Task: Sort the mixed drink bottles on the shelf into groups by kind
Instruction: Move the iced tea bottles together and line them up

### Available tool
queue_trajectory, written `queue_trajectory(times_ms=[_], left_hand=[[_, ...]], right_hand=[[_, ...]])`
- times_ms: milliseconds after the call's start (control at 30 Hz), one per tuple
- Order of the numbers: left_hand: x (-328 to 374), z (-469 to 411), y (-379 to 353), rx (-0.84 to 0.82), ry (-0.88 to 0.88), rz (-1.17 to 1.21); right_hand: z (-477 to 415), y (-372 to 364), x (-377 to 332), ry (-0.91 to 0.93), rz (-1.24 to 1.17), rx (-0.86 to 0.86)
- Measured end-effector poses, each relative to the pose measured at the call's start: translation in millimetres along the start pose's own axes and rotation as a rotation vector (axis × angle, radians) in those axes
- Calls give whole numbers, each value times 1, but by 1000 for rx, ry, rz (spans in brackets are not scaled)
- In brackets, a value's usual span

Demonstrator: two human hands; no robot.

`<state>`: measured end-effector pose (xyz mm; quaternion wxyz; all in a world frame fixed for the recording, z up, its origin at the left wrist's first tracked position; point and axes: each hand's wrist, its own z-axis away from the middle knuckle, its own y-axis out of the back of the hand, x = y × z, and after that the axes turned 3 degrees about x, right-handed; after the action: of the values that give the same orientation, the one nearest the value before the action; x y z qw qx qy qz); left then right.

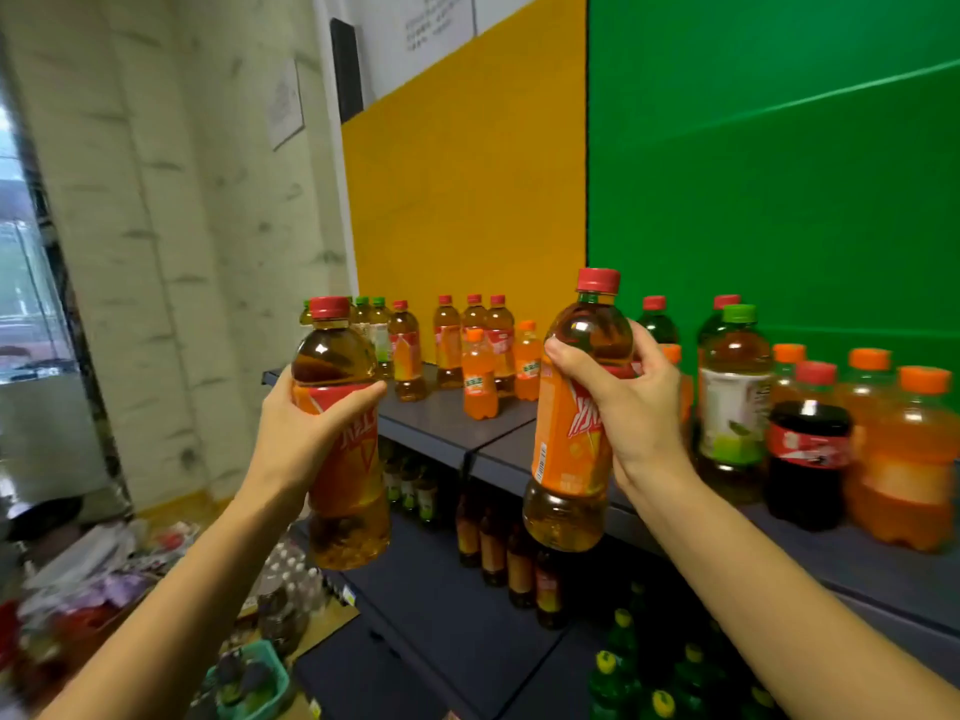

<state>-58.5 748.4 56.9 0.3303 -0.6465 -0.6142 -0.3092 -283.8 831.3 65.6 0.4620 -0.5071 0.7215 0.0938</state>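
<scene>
Currently, each hand holds one iced tea bottle in the air, and neither bottle rests on the top shelf (441, 418).

Grip state:
- The left hand (306, 433) is wrapped round the shoulder and upper label of the left tea bottle (345, 491), with the thumb across the front.
- The right hand (631, 402) is curled round the shoulder of the right tea bottle (569, 444), with its fingers on the far side.

Position: both bottles hang well to the left of the cola bottle (809, 459) and forward of it. The right one is nearer to it. Both are roughly upright, with their red caps on.

Probable hazards:
1. Slip. Both grips sit high on the tapering shoulder, and most of each bottle's weight hangs below the fingers. A loosened hold would likely drop a bottle onto the lower shelves, where more bottles stand.
2. Collision at set-down. The matching tea row (448, 340) stands far left of the cola bottle, at the back. Small orange sodas (480, 379) stand in front of it. Reaching over them could topple one.
3. Arm sweep. The right wrist passes just beside the green tea bottle (734, 402), the cola bottle's left neighbour. A sideways swing could tip it into the cola bottle.
4. No free hand is available to steady anything.
</scene>
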Motion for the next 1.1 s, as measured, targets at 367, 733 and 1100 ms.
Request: queue_trajectory(times_ms=[367,733,1100], left_hand=[[-67,-77,60,9,-8,-10],[-163,-192,52,-60,-29,5],[-245,-296,10,-200,-32,23]], right_hand=[[-37,-89,82,-29,162,63],[-115,-166,190,57,281,76],[-182,-222,268,131,488,128]])
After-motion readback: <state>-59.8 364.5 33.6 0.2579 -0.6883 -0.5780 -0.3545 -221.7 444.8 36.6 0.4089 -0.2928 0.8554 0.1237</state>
